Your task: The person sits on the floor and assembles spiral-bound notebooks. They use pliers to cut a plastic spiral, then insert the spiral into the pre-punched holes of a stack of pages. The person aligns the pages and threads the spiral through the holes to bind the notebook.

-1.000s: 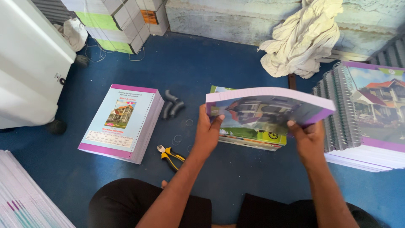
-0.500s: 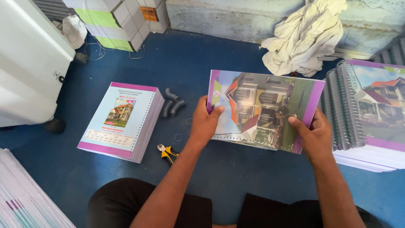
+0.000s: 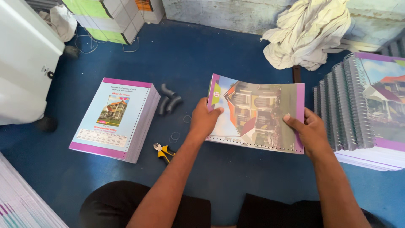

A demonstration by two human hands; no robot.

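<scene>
- The blue floor carries everything, the person sitting at its near edge
- Bound stack of spiral calendars lies at the floor's right edge, spines fanned out, likely finished work kept aside
- Loose punched stack lies flat to the left, within reach
- The sheaf of picture pages is held mid-floor, punched edge nearest the person, tilted up as if for squaring
- Left hand pinches its left edge; right hand pinches its right edge
- Yellow-handled cutters lie beside the left forearm
</scene>
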